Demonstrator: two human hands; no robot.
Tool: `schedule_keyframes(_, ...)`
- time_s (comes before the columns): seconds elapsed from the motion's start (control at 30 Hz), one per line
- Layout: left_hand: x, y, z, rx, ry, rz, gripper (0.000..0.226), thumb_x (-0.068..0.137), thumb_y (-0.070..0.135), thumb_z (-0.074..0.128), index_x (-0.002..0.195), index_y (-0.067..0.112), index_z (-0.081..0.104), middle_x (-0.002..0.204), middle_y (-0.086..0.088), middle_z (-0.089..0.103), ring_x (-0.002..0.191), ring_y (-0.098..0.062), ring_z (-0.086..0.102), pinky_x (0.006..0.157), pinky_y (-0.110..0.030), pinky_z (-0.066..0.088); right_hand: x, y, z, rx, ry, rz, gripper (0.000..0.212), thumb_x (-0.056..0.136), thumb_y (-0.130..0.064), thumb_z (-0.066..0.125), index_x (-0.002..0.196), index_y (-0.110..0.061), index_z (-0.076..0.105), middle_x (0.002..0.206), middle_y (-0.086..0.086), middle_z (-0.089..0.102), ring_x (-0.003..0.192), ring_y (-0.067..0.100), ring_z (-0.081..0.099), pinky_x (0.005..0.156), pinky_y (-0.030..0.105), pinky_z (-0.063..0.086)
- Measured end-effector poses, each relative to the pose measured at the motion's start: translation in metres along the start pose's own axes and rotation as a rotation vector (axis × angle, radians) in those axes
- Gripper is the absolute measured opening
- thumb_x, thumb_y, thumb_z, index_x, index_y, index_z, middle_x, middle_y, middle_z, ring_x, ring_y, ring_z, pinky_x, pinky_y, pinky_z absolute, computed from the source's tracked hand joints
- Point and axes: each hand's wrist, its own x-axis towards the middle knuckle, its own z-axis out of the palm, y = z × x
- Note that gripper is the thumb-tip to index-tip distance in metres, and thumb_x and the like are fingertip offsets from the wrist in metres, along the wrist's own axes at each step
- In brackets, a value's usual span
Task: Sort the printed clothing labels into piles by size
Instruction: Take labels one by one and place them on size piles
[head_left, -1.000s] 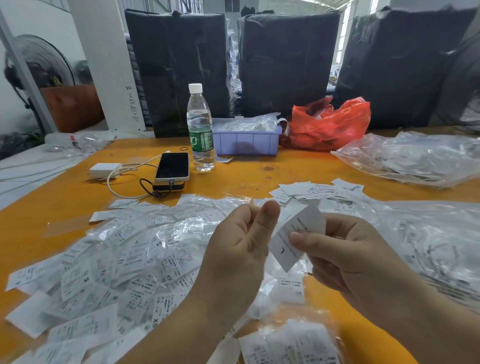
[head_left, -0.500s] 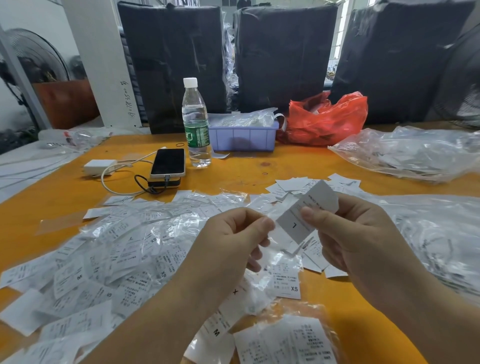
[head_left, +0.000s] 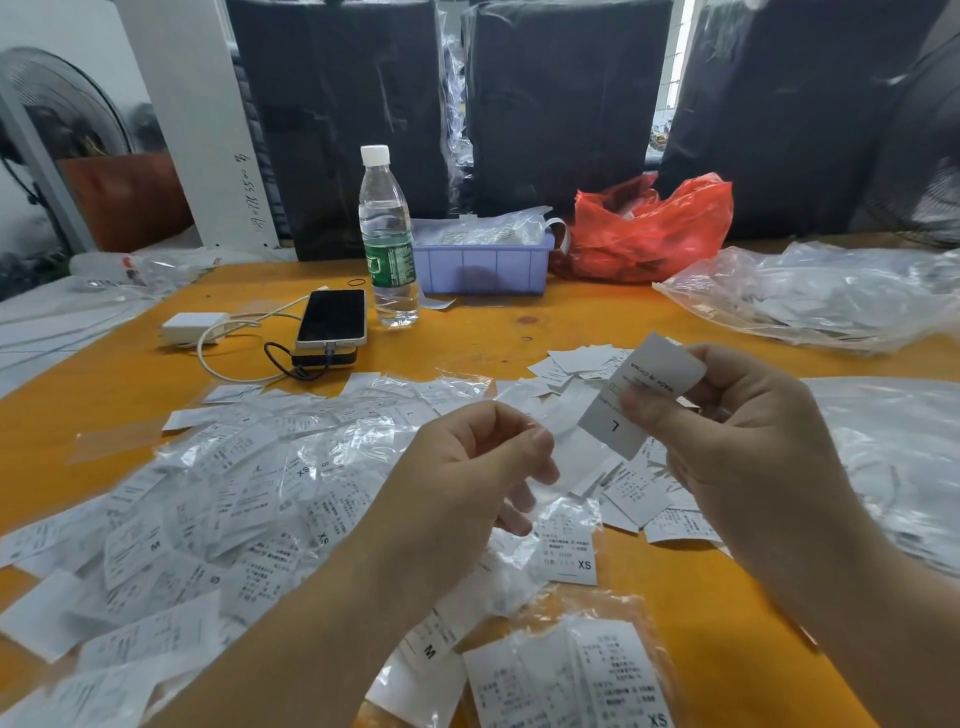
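Labels, printed, white, loose: main heap (head_left: 208, 519) spread over the left and middle of the orange surface (head_left: 493, 332), mixed with torn clear wrappers, sizes XS, S, M and L showing jumbled together, so the bulk reads as unsorted. Small pile (head_left: 576, 364) of labels lies farther back, just behind the raised label, and a second scatter (head_left: 649, 509) sits under the right hand; whether either is a finished size pile cannot be told. Bagged labels (head_left: 571, 675) marked XS at the near edge, unopened by the look of it. Judged progress: early, most of the stock left to sort. Label in hand (head_left: 639, 400), marked L, held up over the surface, tilted, print facing the camera. Right hand (head_left: 737, 431): thumb and curled fingers pinch the L label at its middle, grasping it clear of the heap. Left hand (head_left: 467, 483): fingers curled in with thumb against the forefinger, raised just beside the L label but apart from it; a scrap of clear wrapper may lie between the tips, too faint to tell. Sundries at the rear: water bottle (head_left: 387, 239), phone (head_left: 332, 317) on a cable, lilac tray (head_left: 483, 270), red bag (head_left: 654, 234), clear bag (head_left: 831, 296) of further stock at right.
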Motion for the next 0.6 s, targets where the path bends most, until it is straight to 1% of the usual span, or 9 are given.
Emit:
schedule_keyframes(0.1, -0.0006, -0.0003, -0.0003, 0.018, -0.016, 0.013, 0.022, 0.092, 0.019, 0.063, 0.072, 0.024, 0.069, 0.072, 0.002, 0.07, 0.06, -0.008, 0.058, 0.057, -0.024, 0.055, -0.0007, -0.0008, -0.0003, -0.012, -0.016, -0.009, 0.014, 0.086, -0.009, 0.069, 0.084, -0.023, 0.07, 0.073, -0.003, 0.07, 0.039, 0.005, 0.04, 0.041, 0.012, 0.031)
schedule_keyframes(0.27, -0.0007, -0.0013, -0.0003, 0.059, -0.051, 0.026, 0.015, 0.092, 0.019, 0.063, 0.079, 0.018, 0.068, 0.071, 0.004, 0.069, 0.06, -0.008, 0.057, 0.058, -0.023, 0.053, -0.0002, 0.0003, 0.0011, 0.046, -0.083, 0.028, 0.016, 0.083, -0.003, 0.07, 0.082, -0.019, 0.07, 0.064, -0.008, 0.066, 0.041, 0.001, 0.05, 0.042, 0.007, 0.035)
schedule_keyframes(0.33, -0.0011, -0.0024, -0.0003, 0.08, -0.054, 0.03, 0.013, 0.093, 0.02, 0.063, 0.082, 0.015, 0.068, 0.07, 0.004, 0.068, 0.059, -0.007, 0.057, 0.057, -0.022, 0.053, 0.0007, 0.0007, 0.0008, 0.076, -0.1, 0.034, 0.016, 0.083, -0.001, 0.07, 0.079, -0.016, 0.07, 0.059, -0.009, 0.062, 0.041, 0.001, 0.05, 0.042, 0.006, 0.036)
schedule_keyframes(0.4, -0.0011, -0.0037, -0.0005, 0.103, -0.051, 0.028, 0.012, 0.093, 0.02, 0.063, 0.084, 0.013, 0.068, 0.07, 0.004, 0.068, 0.058, -0.006, 0.057, 0.057, -0.021, 0.053, 0.0017, 0.0002, 0.0, 0.108, -0.112, 0.047, 0.018, 0.082, -0.001, 0.07, 0.078, -0.018, 0.071, 0.057, -0.009, 0.059, 0.041, 0.001, 0.05, 0.042, 0.007, 0.036)
schedule_keyframes(0.43, -0.0009, -0.0042, -0.0005, 0.116, -0.051, 0.026, 0.012, 0.092, 0.021, 0.063, 0.085, 0.013, 0.068, 0.07, 0.004, 0.068, 0.058, -0.006, 0.057, 0.058, -0.021, 0.053, 0.0021, 0.0, -0.0002, 0.12, -0.116, 0.06, 0.019, 0.082, -0.001, 0.07, 0.077, -0.02, 0.071, 0.058, -0.008, 0.059, 0.041, 0.002, 0.048, 0.042, 0.008, 0.035)
schedule_keyframes(0.5, -0.0008, -0.0052, -0.0004, 0.136, -0.052, 0.022, 0.012, 0.092, 0.022, 0.063, 0.084, 0.014, 0.068, 0.07, 0.005, 0.068, 0.058, -0.006, 0.057, 0.058, -0.02, 0.053, 0.0019, -0.0001, -0.0001, 0.14, -0.128, 0.091, 0.019, 0.081, -0.003, 0.071, 0.077, -0.022, 0.072, 0.059, -0.005, 0.059, 0.039, 0.005, 0.04, 0.04, 0.015, 0.033)
schedule_keyframes(0.6, -0.0008, -0.0053, -0.0003, 0.153, -0.059, 0.023, 0.013, 0.093, 0.024, 0.063, 0.082, 0.019, 0.068, 0.07, 0.006, 0.069, 0.059, -0.005, 0.057, 0.059, -0.019, 0.053, 0.0019, -0.0003, 0.0, 0.187, -0.144, 0.13, 0.016, 0.079, -0.003, 0.07, 0.078, -0.018, 0.071, 0.059, 0.0, 0.056, 0.039, 0.01, 0.03, 0.038, 0.02, 0.028)
